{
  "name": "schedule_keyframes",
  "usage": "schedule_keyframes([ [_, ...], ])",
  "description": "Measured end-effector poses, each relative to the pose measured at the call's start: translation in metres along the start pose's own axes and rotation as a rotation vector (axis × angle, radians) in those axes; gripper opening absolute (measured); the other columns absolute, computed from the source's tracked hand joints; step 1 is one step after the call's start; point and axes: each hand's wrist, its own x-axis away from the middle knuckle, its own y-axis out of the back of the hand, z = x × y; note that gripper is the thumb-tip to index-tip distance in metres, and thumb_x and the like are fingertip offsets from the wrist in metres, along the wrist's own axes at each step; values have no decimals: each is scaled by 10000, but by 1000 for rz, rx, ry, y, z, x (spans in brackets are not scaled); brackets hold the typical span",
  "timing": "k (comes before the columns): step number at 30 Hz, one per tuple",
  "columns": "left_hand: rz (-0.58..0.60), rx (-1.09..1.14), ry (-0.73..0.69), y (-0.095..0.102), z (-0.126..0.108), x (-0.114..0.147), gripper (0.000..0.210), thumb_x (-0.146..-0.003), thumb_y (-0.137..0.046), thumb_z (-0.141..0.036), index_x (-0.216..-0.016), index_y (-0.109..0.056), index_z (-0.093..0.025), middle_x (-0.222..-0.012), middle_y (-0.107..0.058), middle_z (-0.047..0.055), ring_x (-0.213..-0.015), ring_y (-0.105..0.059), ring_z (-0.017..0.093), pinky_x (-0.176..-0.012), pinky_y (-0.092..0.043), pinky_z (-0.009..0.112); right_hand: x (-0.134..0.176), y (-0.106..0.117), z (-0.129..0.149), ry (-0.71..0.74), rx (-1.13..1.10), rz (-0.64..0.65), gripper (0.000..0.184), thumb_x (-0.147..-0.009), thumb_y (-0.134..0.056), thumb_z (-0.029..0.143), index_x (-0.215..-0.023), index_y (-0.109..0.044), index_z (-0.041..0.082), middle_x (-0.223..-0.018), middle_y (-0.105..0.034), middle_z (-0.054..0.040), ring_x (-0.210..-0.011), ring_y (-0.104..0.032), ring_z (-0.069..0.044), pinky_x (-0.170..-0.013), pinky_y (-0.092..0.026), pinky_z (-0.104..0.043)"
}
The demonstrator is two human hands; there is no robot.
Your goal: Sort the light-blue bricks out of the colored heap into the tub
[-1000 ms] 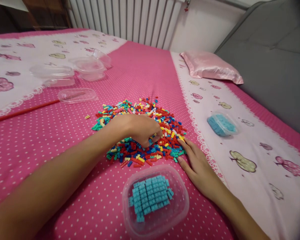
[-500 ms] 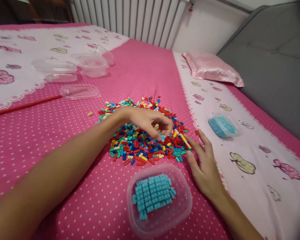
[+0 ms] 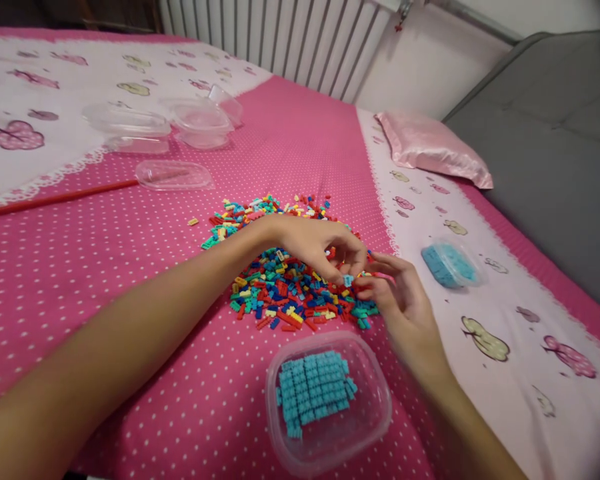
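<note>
A heap of small plastic building bricks (image 3: 300,293) in red, blue, green, yellow and white lies on the bedspread. Over its right part, my left hand (image 3: 320,243) pinches a small light blue brick (image 3: 348,281) between thumb and fingertips. My right hand (image 3: 407,300) is at the heap's right edge, its fingertips close beside that brick. Its thumb and fingers are bent and a little apart, with no held brick visible. In front of the heap, a clear plastic container (image 3: 375,427) holds light blue bricks (image 3: 315,387) packed in rows.
Another clear container with light blue bricks (image 3: 450,264) lies to the right on the white border. Clear empty containers (image 3: 200,120) and a lid (image 3: 175,175) are at the back left, near a red stick (image 3: 65,197). A pink pillow (image 3: 430,147) rests by the grey headboard (image 3: 540,120).
My right hand has moved in toward my left, and its fingertips are now beside the light blue brick. My left hand still pinches that brick. The view has shifted slightly.
</note>
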Motion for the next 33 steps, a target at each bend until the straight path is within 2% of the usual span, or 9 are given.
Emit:
schedule_keyframes([
  [2,-10,-9,-12,-2,1,-1,159,-760,-607,-224,-911,-637,-182,-808,-650,-8,-742,-585,122,-701,-474,258,-6,-15,9,-125,-243,59,461,-837,-693,561,-1169,-543,278,-1227,-626,-79,-978,-684,-215,-856,-609,-408],
  [6,-55,3,-23,-9,2,-6,141,-766,-606,-200,-897,-637,-158,-761,-630,-3,-709,-565,121,-667,-461,264,-10,-29,8,-218,-386,48,496,-751,-782,545,-1049,-498,270,-1107,-642,-41,-946,-707,-198,-856,-618,-390],
  [11,-198,-62,-13,-20,1,-18,103,-791,-626,-199,-867,-660,-139,-696,-628,-2,-638,-545,112,-623,-429,260,-10,-21,2,-303,-471,18,421,-773,-774,497,-994,-501,266,-894,-685,-1,-827,-708,-173,-860,-606,-387],
  [15,-293,-274,-29,-12,-6,-13,206,-804,-696,-227,-988,-717,-138,-815,-665,20,-740,-576,111,-670,-416,235,-11,-12,1,-361,-551,-22,471,-679,-870,442,-986,-559,267,-843,-691,27,-757,-677,-133,-763,-593,-287],
  [18,-352,-486,170,1,-21,2,332,-757,-777,-245,-1071,-702,-168,-909,-690,16,-757,-580,102,-638,-375,211,-11,-5,1,-418,-597,-42,465,-618,-919,405,-945,-630,246,-789,-666,34,-661,-615,-92,-608,-548,-195],
  [21,-124,-722,464,2,-40,10,223,-711,-806,-225,-930,-766,-222,-754,-689,-20,-615,-519,88,-571,-303,233,-8,0,2,-478,-623,-5,455,-581,-942,401,-929,-713,217,-760,-648,22,-616,-580,-72,-519,-503,-153],
  [25,185,-794,715,-20,-55,-3,129,-724,-755,-188,-847,-793,-198,-683,-687,5,-531,-442,92,-539,-298,253,-5,4,1,-521,-642,4,415,-550,-957,431,-846,-770,208,-692,-640,18,-608,-573,-41,-585,-514,-110],
  [29,206,-826,759,-35,-58,-16,122,-703,-688,-101,-764,-778,-155,-600,-654,24,-509,-448,104,-537,-315,260,-2,8,-1,-551,-653,-4,391,-535,-968,406,-800,-781,188,-738,-676,-11,-644,-585,-36,-628,-515,-94],
  [33,174,-840,746,-31,-55,-12,141,-685,-649,-83,-726,-765,-151,-540,-611,22,-507,-468,110,-546,-316,259,-1,13,-1,-563,-701,38,358,-592,-945,369,-850,-777,185,-790,-654,-12,-625,-533,-27,-566,-470,-95],
])
